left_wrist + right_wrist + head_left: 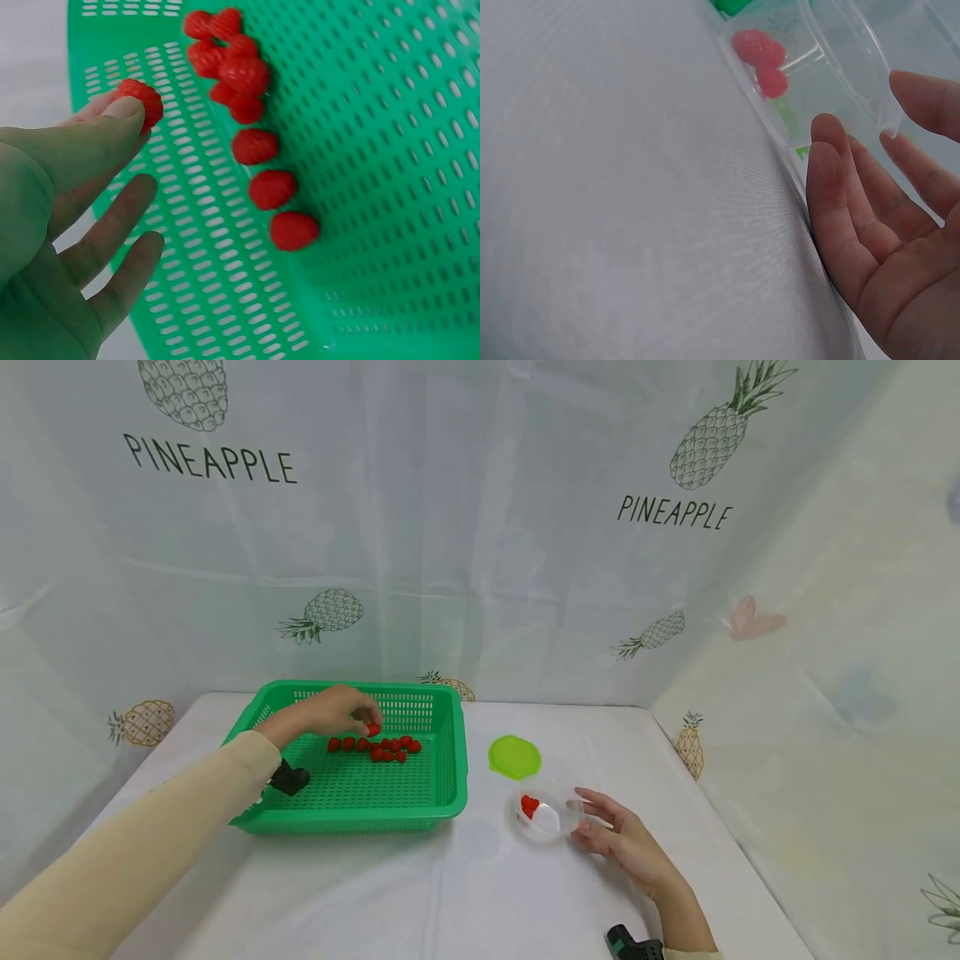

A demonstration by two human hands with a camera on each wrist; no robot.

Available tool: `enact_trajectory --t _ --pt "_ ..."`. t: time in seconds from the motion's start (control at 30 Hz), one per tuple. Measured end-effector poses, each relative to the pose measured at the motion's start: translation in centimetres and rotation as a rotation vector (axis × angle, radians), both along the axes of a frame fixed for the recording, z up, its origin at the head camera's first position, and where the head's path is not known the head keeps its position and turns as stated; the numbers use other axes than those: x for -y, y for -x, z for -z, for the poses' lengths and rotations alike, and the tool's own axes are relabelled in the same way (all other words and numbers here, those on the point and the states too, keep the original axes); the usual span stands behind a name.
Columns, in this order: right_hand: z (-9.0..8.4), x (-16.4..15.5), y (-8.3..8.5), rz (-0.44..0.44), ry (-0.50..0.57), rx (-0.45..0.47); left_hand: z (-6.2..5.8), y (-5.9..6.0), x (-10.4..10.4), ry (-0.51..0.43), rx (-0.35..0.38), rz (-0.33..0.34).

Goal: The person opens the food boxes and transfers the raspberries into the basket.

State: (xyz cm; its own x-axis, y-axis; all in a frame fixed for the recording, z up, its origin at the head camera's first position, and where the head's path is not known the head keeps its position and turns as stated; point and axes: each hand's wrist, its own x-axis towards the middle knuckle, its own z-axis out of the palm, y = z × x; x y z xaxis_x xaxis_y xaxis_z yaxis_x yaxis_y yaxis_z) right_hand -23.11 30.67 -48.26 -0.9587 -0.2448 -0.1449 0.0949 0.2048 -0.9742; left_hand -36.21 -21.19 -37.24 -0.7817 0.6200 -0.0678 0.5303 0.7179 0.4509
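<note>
In the left wrist view, my left hand (82, 187) pinches a red raspberry (146, 101) between thumb and forefinger, with the other fingers spread below. The head view has this hand over the back half of a green slotted basket (450, 760). Several more raspberries (274, 189) lie in a rough line on the basket floor. My right hand (626, 839) is at the right side of a clear round plastic container (558, 827), its relaxed fingers and thumb right at the wall and rim. Red raspberries (757, 49) sit together at the far side inside that container.
A bright green lid (514, 757) lies on the white tablecloth (360, 893) just behind the container. The pineapple-print curtain (480, 527) hangs behind the table. Black devices are worn at the left wrist (288, 778) and right wrist (633, 945).
</note>
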Motion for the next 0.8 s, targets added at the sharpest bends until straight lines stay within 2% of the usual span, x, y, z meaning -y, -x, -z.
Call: enact_trajectory --t 0.17,0.4,0.8 --pt "0.0 0.0 0.0 0.003 0.009 0.0 1.2 0.5 0.4 0.06 0.021 -0.015" --pt "0.1 0.0 0.0 0.001 0.008 0.003 2.7 0.4 0.6 0.1 0.049 -0.031" --pt "-0.1 0.1 0.1 0.018 0.009 0.008 3.6 0.1 -0.1 0.149 0.016 -0.062"
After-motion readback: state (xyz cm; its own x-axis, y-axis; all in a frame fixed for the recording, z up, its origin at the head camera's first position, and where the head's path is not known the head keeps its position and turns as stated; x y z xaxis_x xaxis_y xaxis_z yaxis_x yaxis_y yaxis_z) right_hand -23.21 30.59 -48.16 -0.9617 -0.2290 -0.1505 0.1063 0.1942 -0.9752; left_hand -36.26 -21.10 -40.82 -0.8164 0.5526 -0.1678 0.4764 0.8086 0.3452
